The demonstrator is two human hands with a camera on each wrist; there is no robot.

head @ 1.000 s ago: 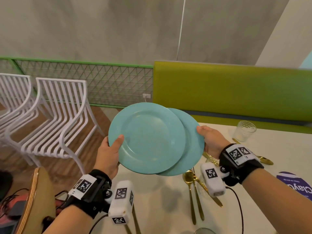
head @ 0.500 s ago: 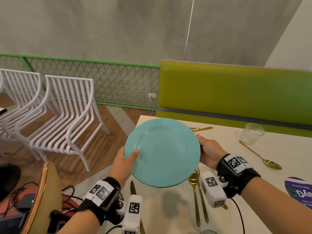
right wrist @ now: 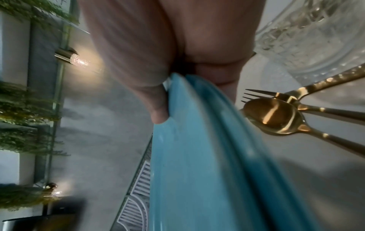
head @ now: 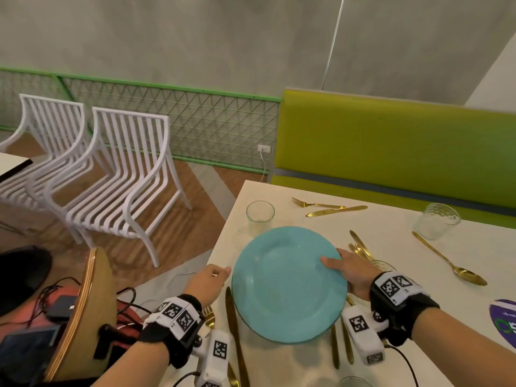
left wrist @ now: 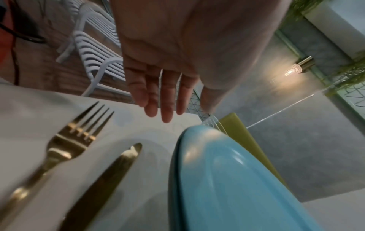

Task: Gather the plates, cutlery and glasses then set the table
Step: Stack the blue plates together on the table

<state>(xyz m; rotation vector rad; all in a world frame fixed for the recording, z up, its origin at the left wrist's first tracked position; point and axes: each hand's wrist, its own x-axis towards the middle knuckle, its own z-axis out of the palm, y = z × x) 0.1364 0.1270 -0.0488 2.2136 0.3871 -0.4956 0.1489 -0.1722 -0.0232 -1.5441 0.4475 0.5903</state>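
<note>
Lowered from chest height since the earlier frames, the teal plates (head: pixel 287 286) now sat low over the white table (head: pixel 391 236), and the left hand (head: pixel 208 280) had let go, hovering just beside their left rim with fingers (left wrist: pixel 166 100) straight and loosely together. On the opposite rim the right hand (head: pixel 350 272) pinched the two stacked plates, thumb on top and fingers underneath. A gold knife (head: pixel 234 331) and fork (left wrist: pixel 79 134) lay left of the plates, a gold spoon (right wrist: pixel 274 115) right, a clear glass (head: pixel 259 216) beyond.
</note>
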